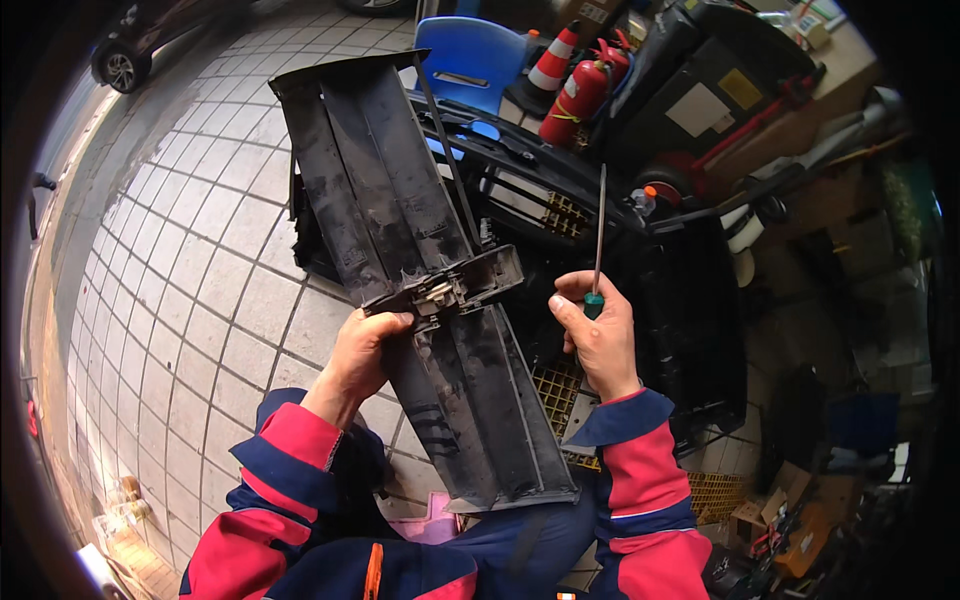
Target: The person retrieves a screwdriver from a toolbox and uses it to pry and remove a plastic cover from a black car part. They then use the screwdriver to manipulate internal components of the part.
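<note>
A long black plastic car part with slats (375, 170), dusty and scuffed, leans across my lap and reaches up and away to the left. Across its middle runs a bracket with a small pale mechanism (437, 293). My left hand (362, 352) grips the part's left edge beside that bracket, thumb on top. To the right of the part, my right hand (600, 335) is closed round the green handle of a screwdriver (600, 225). Its long metal shaft points upward, apart from the black part. The fingers under the left edge are hidden.
Behind the part lie a black bumper-like piece (540, 185) and yellow grating (560, 395). Farther off are a blue chair (470, 60), a striped cone (553, 60), red fire extinguishers (578, 100) and a dark bin (700, 90). Boxes (785, 500) sit lower right; tiled floor (200, 260) spreads left.
</note>
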Action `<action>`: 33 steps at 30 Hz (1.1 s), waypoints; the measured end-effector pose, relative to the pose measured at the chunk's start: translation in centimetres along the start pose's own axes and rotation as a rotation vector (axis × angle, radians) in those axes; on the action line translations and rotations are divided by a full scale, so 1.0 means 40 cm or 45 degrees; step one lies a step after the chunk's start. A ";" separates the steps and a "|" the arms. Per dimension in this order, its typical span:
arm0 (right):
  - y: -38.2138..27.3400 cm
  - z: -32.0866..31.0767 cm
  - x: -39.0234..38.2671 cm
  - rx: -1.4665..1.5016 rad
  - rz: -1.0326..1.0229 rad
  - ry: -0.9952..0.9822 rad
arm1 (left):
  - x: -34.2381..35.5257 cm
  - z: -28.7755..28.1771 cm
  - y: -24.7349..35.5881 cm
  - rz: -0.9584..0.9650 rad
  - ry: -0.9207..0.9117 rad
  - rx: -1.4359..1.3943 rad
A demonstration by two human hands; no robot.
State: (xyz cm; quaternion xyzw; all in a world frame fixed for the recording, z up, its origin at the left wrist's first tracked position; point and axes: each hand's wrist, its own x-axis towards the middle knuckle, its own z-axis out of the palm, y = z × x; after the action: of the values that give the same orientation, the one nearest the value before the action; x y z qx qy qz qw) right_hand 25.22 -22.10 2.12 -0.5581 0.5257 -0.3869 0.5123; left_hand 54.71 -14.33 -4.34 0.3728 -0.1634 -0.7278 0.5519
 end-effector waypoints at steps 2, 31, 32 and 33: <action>-0.051 -0.024 -0.079 -0.038 -0.009 0.053 | -0.004 0.032 -0.008 0.015 -0.096 -0.050; -0.243 -0.119 -0.520 -0.415 -0.119 0.486 | -0.043 0.300 -0.202 -0.206 -0.841 0.463; -0.239 -0.126 -0.520 -0.385 -0.140 0.531 | -0.054 0.310 -0.206 -0.009 -0.739 0.620; -0.238 -0.135 -0.524 -0.369 -0.181 0.570 | -0.069 0.323 -0.212 0.156 -0.625 0.804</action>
State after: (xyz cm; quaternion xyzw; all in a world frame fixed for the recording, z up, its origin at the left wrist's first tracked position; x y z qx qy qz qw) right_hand 18.69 -3.13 14.60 -0.5617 0.6353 -0.4563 0.2698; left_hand 39.89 -11.18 -0.21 0.3286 -0.5280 -0.6749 0.3972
